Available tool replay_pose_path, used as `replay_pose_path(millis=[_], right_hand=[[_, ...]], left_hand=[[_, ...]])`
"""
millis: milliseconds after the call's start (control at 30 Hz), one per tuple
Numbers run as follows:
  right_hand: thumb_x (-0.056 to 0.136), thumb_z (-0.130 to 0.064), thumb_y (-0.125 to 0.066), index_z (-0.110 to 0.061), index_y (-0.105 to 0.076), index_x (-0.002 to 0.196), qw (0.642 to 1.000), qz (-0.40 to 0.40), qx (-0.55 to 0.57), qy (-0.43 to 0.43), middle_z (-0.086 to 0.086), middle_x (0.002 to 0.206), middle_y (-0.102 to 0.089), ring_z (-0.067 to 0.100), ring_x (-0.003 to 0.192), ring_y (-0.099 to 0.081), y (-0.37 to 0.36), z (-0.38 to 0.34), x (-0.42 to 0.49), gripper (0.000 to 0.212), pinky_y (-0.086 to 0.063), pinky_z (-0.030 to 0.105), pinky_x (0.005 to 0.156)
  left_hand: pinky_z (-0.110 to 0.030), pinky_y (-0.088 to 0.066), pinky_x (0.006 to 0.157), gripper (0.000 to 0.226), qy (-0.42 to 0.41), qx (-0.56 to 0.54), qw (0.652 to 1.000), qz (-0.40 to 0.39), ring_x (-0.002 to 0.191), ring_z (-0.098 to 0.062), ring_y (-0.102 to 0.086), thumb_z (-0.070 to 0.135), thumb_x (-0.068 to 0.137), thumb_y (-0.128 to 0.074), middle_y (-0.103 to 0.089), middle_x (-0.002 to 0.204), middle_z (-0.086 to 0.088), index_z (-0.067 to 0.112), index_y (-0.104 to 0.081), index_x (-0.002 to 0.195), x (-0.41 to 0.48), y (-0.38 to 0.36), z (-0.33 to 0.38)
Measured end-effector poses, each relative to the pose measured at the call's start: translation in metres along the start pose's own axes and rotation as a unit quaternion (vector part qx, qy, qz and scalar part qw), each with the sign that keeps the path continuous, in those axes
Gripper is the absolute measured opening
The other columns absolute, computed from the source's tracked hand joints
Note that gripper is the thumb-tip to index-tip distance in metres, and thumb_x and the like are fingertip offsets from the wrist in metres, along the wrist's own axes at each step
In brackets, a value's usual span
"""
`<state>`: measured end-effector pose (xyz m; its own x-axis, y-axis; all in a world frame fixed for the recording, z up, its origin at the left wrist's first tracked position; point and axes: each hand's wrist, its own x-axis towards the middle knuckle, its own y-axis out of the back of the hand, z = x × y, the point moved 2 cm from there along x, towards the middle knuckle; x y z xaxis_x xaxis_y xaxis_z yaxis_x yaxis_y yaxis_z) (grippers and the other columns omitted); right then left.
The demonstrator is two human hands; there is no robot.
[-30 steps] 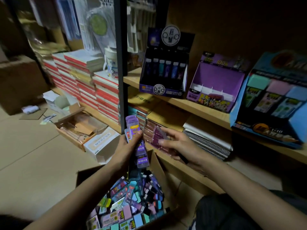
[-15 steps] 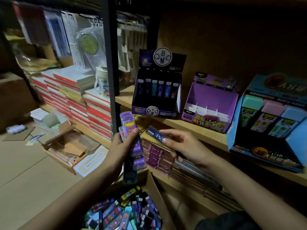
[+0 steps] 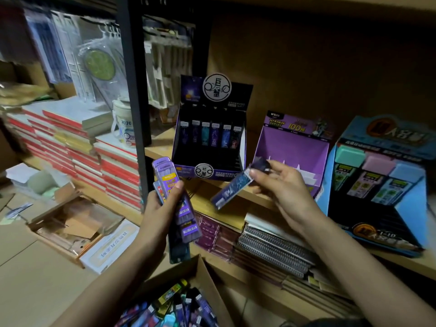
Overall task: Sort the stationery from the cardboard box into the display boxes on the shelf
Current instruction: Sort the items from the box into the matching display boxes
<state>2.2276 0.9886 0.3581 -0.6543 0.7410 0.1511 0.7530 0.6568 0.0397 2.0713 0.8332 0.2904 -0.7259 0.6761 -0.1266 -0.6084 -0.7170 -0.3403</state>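
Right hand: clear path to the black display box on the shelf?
Probably yes. The right hand, pinching a dark blue case, hovers just in front of the black display box, nothing between. The left hand and its purple cases sit off to the side.

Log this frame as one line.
left hand: grips purple cases | right hand: pinches dark case, near dark display box | cardboard box: cases inside | placed: no

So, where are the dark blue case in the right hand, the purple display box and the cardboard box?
dark blue case [image 3: 232, 188], head view, middle of its face.
purple display box [image 3: 292, 147], head view, inner back wall.
cardboard box [image 3: 207, 277], head view, right wall.
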Motion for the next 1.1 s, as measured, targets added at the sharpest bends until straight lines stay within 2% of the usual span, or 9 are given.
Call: replay_pose_path(millis=[133,233,367,467,533,667,800,967,1100], right_hand=[[0.086,-0.008,-0.065,-0.015,-0.062,0.096,0.998,0.032,-0.029,0.055,-0.004,0.081,-0.070,0.007,0.066,-0.062,-0.018,-0.031,0.047,0.012,-0.050,0.016,0.056],[0.087,-0.006,-0.063,-0.001,-0.057,0.113,0.992,0.038,-0.082,0.092,0.006,0.095,-0.066,0.010,0.073,-0.062,-0.042,-0.050,0.087,0.027,-0.051,0.019,0.058],[0.085,-0.005,-0.065,0.001,-0.059,0.110,0.975,0.021,-0.188,0.117,0.007,0.094,-0.062,0.016,0.085,-0.060,-0.070,-0.051,0.127,0.027,-0.051,0.024,0.071],[0.085,-0.012,-0.068,-0.003,-0.061,0.113,0.959,0.013,-0.260,0.112,0.010,0.108,-0.064,0.023,0.103,-0.060,-0.079,-0.043,0.144,0.030,-0.051,0.041,0.091],[0.085,-0.015,-0.068,-0.006,-0.062,0.113,0.948,0.006,-0.295,0.117,0.008,0.112,-0.064,0.024,0.108,-0.059,-0.081,-0.038,0.150,0.029,-0.048,0.046,0.095],[0.084,-0.015,-0.069,-0.010,-0.064,0.108,0.939,-0.026,-0.315,0.134,0.002,0.104,-0.064,0.020,0.103,-0.060,-0.084,-0.039,0.154,0.025,-0.049,0.043,0.093],[0.081,-0.015,-0.071,-0.005,-0.063,0.112,0.927,-0.063,-0.351,0.112,0.008,0.108,-0.065,0.023,0.103,-0.061,-0.085,-0.038,0.162,0.034,-0.050,0.044,0.093],[0.079,-0.014,-0.074,-0.002,-0.063,0.103,0.947,-0.003,-0.314,0.068,0.017,0.095,-0.068,0.028,0.090,-0.067,-0.093,-0.023,0.166,0.029,-0.055,0.044,0.083],[0.079,-0.022,-0.075,-0.004,-0.068,0.088,0.912,0.034,-0.395,0.105,0.013,0.083,-0.069,0.025,0.080,-0.067,-0.099,-0.021,0.166,0.022,-0.056,0.039,0.078]], left_hand=[[-0.062,-0.048,0.091,0.058,-0.020,-0.005,1.000,0.007,0.104,-0.042,-0.062,0.052,0.077,-0.066,-0.065,0.113,-0.020,0.014,-0.053,0.120,0.005,0.007,0.008],[-0.059,-0.050,0.090,0.060,-0.034,0.000,0.999,0.021,0.101,-0.037,-0.065,0.052,0.074,-0.065,-0.067,0.111,-0.017,0.017,-0.052,0.120,0.008,0.016,0.014],[-0.060,-0.051,0.087,0.058,-0.043,-0.010,0.999,0.027,0.095,-0.039,-0.067,0.054,0.071,-0.066,-0.069,0.105,-0.017,0.019,-0.054,0.116,0.010,0.027,0.016],[-0.063,-0.051,0.083,0.057,-0.037,-0.036,0.998,0.030,0.095,-0.044,-0.065,0.054,0.070,-0.068,-0.067,0.105,-0.022,0.020,-0.054,0.113,0.011,0.032,0.016],[-0.060,-0.053,0.081,0.053,-0.032,-0.043,0.998,0.035,0.094,-0.041,-0.067,0.054,0.069,-0.069,-0.068,0.104,-0.019,0.023,-0.056,0.110,0.014,0.036,0.014],[-0.037,-0.058,0.063,0.055,-0.031,-0.036,0.998,0.032,0.079,-0.024,-0.073,0.056,0.064,-0.067,-0.074,0.090,-0.004,0.024,-0.055,0.108,0.018,0.045,0.010],[-0.040,-0.056,0.069,0.066,-0.033,-0.033,0.999,0.027,0.081,-0.025,-0.073,0.059,0.061,-0.068,-0.074,0.093,-0.005,0.022,-0.055,0.113,0.018,0.051,0.008],[-0.029,-0.056,0.059,0.066,-0.037,-0.035,0.998,0.035,0.078,-0.021,-0.073,0.060,0.060,-0.067,-0.074,0.089,-0.001,0.021,-0.055,0.113,0.020,0.053,0.008],[-0.035,-0.056,0.064,0.066,-0.033,-0.035,0.998,0.040,0.079,-0.021,-0.073,0.061,0.060,-0.067,-0.074,0.090,0.000,0.023,-0.055,0.113,0.021,0.052,0.007]])
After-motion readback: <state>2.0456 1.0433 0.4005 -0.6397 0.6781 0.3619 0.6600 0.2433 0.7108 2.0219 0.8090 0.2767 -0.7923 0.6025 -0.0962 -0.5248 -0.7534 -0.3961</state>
